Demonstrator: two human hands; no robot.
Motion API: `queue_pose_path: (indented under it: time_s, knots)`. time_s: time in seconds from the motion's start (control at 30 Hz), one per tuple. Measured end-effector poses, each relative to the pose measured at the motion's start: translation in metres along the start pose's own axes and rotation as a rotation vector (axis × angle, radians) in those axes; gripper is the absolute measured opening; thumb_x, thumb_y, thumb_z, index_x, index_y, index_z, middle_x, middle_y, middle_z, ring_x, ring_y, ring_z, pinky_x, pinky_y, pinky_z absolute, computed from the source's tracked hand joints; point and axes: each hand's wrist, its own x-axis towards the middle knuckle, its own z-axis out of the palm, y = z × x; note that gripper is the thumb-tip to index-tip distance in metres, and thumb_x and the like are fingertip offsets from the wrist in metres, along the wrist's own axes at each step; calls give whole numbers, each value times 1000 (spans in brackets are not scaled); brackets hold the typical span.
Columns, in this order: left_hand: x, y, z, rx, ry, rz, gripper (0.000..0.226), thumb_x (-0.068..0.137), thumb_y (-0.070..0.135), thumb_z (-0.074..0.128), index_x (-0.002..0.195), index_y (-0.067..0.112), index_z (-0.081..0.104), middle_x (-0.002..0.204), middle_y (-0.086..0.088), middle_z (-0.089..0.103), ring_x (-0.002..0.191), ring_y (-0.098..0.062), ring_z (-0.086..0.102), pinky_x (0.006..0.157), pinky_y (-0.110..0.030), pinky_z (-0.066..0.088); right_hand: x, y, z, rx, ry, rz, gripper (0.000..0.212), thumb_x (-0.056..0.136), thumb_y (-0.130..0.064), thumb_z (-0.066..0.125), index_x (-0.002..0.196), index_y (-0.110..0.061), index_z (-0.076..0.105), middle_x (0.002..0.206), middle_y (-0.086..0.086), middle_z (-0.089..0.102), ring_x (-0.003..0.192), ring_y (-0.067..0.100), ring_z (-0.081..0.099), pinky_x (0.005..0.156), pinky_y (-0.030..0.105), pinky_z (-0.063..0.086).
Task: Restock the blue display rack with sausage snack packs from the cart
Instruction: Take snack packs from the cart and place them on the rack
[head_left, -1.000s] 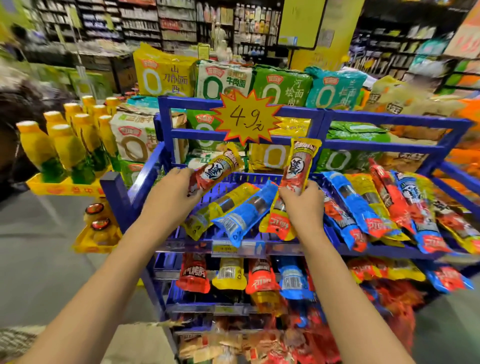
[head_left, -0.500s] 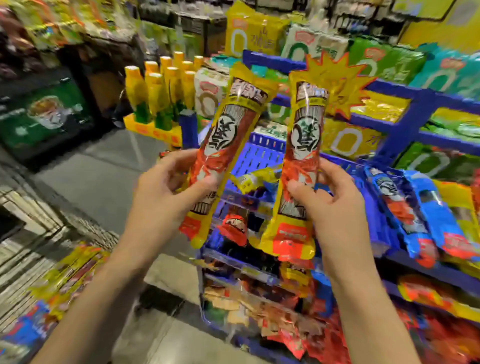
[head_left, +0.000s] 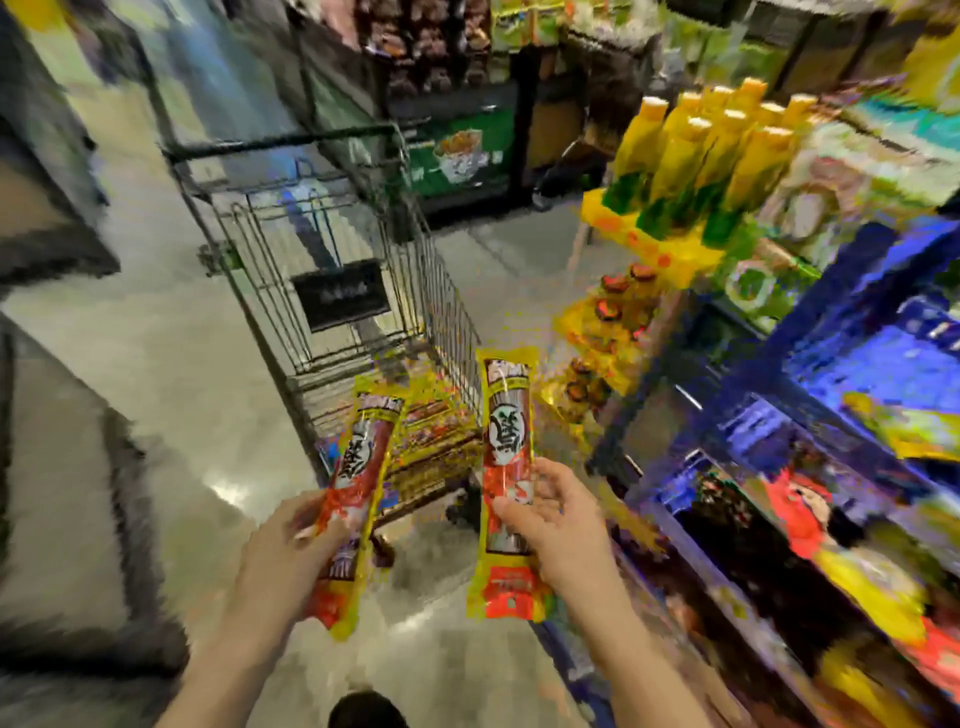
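Head view: each hand carries one long yellow-and-red sausage pack over the floor, between the wire cart (head_left: 332, 270) and the blue display rack (head_left: 810, 364). The left hand (head_left: 291, 551) has its fingers wrapped round the lower half of the left pack (head_left: 358, 499); the right hand (head_left: 556, 525) pinches the right pack (head_left: 506, 483) at its middle. More packs lie in the cart's near end. The packs look light, slick-filmed and fairly stiff lengthwise; a mid-length grip should keep them from drooping or slipping.
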Motion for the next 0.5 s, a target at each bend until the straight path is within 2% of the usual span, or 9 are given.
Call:
queue_pose_path:
  time_s: [0.07, 0.13, 0.17, 0.23, 0.3, 0.37, 0.43, 0.5]
  knots:
    - [10, -19, -25, -12, 73, -51, 72, 46, 60, 70, 107, 21, 66, 99, -5, 71, 80, -23, 65, 71, -43, 50, 11, 11, 27, -9, -51, 64, 43, 68, -12, 80, 106, -17, 59, 90, 5, 69, 73, 10, 67, 68, 22, 52]
    - [20, -29, -50, -18, 109, -81, 70, 48, 58, 71, 108, 22, 67, 91, -4, 70, 69, -20, 59, 61, -36, 46, 24, 18, 56, -19, -82, 103, 35, 71, -3, 78, 100, -13, 60, 83, 3, 66, 63, 2, 64, 60, 16, 50]
    - [27, -31, -62, -18, 123, -90, 65, 52, 55, 73, 108, 23, 67, 91, -6, 70, 68, -19, 59, 61, -35, 45, 30, 21, 70, -29, -91, 126, 37, 68, -6, 79, 101, -10, 61, 83, 3, 67, 64, 3, 64, 60, 16, 50]
    - [45, -33, -86, -47, 141, -105, 50, 66, 39, 79, 111, 21, 66, 101, -14, 69, 78, -22, 60, 69, -37, 46, 40, 24, 101, -26, -70, 186, 54, 56, -21, 76, 106, -6, 61, 87, 7, 68, 74, 14, 65, 68, 23, 52]
    - [68, -36, -107, -55, 143, -107, 35, 79, 12, 73, 112, 11, 64, 109, -21, 65, 86, -22, 57, 74, -33, 47, 49, 30, 130, -14, -59, 226, 66, 47, -30, 74, 108, -8, 60, 89, 7, 67, 81, 20, 65, 73, 28, 53]
    - [94, -39, -128, -25, 133, -112, 32, 81, 5, 69, 112, 8, 63, 108, -20, 65, 89, -22, 57, 78, -31, 47, 57, 37, 154, 1, -38, 274, 70, 49, -30, 79, 112, -4, 59, 88, 5, 68, 78, 11, 67, 71, 24, 54]
    - [119, -36, -145, -26, 103, -138, 37, 79, 9, 71, 115, 10, 63, 107, -16, 67, 89, -23, 60, 79, -34, 46, 64, 43, 173, 33, 13, 316, 48, 70, -7, 79, 113, 0, 58, 84, 1, 65, 61, -5, 63, 58, 12, 49]
    - [145, -35, -156, -22, 44, -168, 41, 77, 17, 74, 117, 15, 63, 108, -12, 67, 91, -26, 65, 74, -34, 50, 70, 43, 185, 64, 45, 347, 33, 80, 3, 69, 110, -4, 58, 84, 0, 61, 57, -6, 61, 50, 6, 43]
